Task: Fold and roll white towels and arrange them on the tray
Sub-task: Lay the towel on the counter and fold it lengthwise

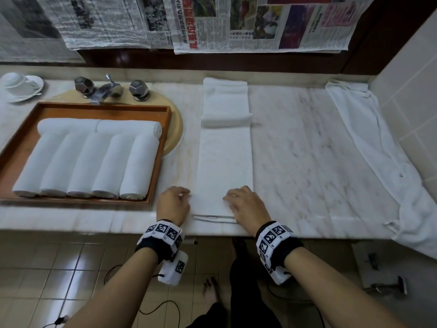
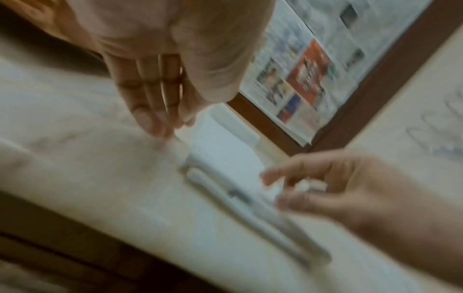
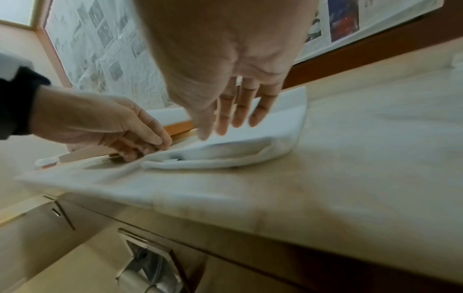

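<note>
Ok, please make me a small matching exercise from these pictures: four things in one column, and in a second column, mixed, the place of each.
Things:
1. rolled towels
2. long folded towel
3. cup
4. crumpled towel

Places:
a. on a saucer, far left of the counter
b. along the right wall
c. on the wooden tray
d. flat on the counter, both hands at its near end

Pairs: 1-c, 2-d, 3-a, 4-b
</note>
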{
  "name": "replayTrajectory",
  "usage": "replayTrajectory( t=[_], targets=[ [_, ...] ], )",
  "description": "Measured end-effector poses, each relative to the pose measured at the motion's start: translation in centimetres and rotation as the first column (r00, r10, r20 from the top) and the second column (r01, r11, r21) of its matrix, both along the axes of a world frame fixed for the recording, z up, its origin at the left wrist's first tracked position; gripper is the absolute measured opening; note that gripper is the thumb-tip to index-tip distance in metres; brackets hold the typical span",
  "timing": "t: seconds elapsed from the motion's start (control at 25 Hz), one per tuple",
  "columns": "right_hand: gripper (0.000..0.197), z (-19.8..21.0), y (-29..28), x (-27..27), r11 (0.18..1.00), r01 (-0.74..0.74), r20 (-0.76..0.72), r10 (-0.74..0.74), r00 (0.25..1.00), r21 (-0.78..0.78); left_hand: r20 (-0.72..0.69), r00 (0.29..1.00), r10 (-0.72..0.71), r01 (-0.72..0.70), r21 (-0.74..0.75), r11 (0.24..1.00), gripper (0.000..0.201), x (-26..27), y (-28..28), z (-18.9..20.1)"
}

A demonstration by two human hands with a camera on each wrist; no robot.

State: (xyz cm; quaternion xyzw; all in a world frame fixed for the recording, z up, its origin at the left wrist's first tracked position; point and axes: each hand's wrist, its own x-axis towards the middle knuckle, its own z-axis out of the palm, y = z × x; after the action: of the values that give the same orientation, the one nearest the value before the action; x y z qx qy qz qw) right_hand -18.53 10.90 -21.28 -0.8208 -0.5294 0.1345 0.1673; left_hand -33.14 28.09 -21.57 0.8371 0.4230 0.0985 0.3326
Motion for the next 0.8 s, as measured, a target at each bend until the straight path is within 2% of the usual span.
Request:
replayTrajectory(
  t=[0.04, 0.12, 0.24, 0.32, 0.44, 0.56, 0.64, 0.8],
  targets=[
    [0.024, 0.1, 0.0, -0.4, 1.0, -0.006, -0.096, 0.008, 0.995, 0.026, 0.013, 0.992, 0.124, -0.122, -0.134, 0.983, 0.01, -0.3, -0.1, 0.6],
    [0.02, 0.0, -0.1, -1.3, 1.0, 0.004, -0.22, -0.008, 0.975, -0.022, -0.039, 0.967, 0.252, -0.249, -0.363, 0.898, 0.012, -1.2, -0.9, 1.4],
    [0.014, -0.5, -0.1, -1.6, 0.998, 0.056, -0.182, -0.049, 0.982, 0.033, -0.063, 0.958, 0.28, -0.274, -0.493, 0.826, 0.01, -2.1, -2.1, 1.8],
    [0.012, -0.5, 0.0, -1.6, 0.99, 0.13, -0.226, -0.112, 0.968, 0.063, -0.039, 0.949, 0.314, -0.287, -0.521, 0.804, 0.009, -2.3, -2.8, 1.8],
    [0.007, -0.1, 0.0, -1.5, 0.966, 0.21, -0.278, -0.162, 0.947, 0.153, -0.039, 0.953, 0.301, -0.278, -0.509, 0.815, 0.011, -2.0, -3.7, 1.7],
    [0.008, 0.8, -0.1, -1.7, 0.924, 0.167, -0.185, -0.108, 0.977, 0.343, -0.045, 0.951, 0.306, -0.287, -0.497, 0.819, 0.01, -1.6, -3.9, 1.8],
    [0.01, 0.8, -0.4, -1.9, 0.91, 0.087, -0.102, -0.05, 0.994, 0.405, -0.068, 0.946, 0.317, -0.306, -0.508, 0.805, 0.01, -1.5, -3.7, 1.7],
    [0.018, -1.4, -1.9, -2.4, 0.972, -0.032, -0.014, 0.036, 0.999, 0.232, -0.101, 0.948, 0.301, -0.309, -0.519, 0.797, 0.012, -1.4, -3.4, 1.7]
  ],
)
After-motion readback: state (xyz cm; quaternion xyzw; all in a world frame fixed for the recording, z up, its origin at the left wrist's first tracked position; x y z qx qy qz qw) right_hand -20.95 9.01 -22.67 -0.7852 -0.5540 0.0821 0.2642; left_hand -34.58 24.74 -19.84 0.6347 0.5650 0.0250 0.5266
